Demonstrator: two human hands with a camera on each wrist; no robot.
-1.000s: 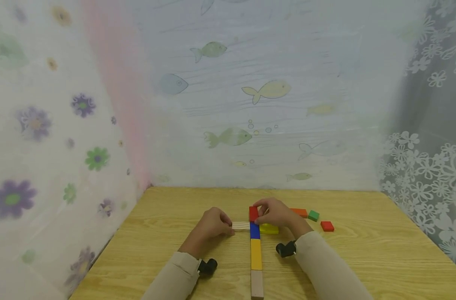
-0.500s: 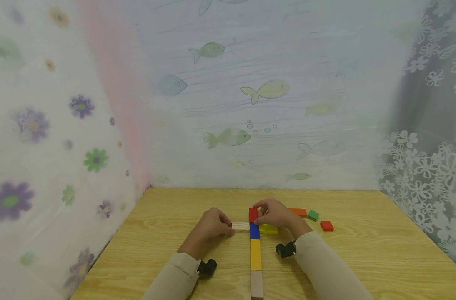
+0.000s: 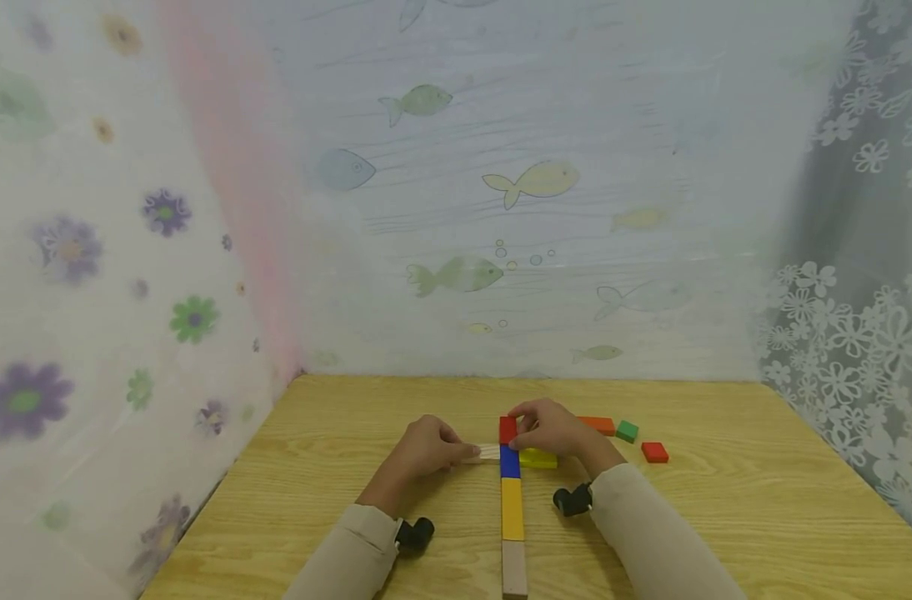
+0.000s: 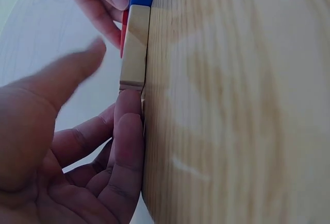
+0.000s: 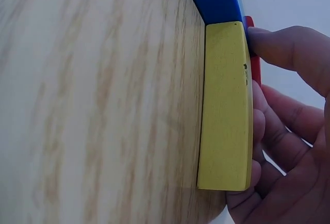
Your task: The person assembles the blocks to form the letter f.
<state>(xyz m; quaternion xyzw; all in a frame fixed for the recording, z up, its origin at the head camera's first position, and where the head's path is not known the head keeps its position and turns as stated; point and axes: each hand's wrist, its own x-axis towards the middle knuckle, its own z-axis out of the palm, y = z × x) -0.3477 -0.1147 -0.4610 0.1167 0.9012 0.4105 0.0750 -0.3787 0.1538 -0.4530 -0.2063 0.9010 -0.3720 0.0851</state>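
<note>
Flat blocks form a cross on the table. Its upright runs toward me: red block [image 3: 508, 428], blue block [image 3: 509, 462], golden-yellow block [image 3: 512, 508] and light-brown block [image 3: 513, 569]. A pale wooden block [image 4: 135, 44] meets the blue one's left side; a yellow block [image 5: 225, 105] meets its right. My left hand [image 3: 426, 446] has fingertips against the pale block's outer end, its thumb raised clear in the left wrist view. My right hand [image 3: 552, 427] pinches the red block, thumb at the red-blue joint and a finger at the far end, hiding part of the yellow block.
Beyond my right hand lie an orange block [image 3: 600, 426], a green block [image 3: 627, 431] and another red block [image 3: 654, 452]. A wrist camera [image 3: 414, 535] sits on each sleeve. The wood-grain table [image 3: 336, 417] ends at a fish-patterned curtain [image 3: 456, 208].
My left thumb has moved right, over the pale block in the head view. The red block has shifted very slightly toward me, against the blue one. My right hand stays nearly still.
</note>
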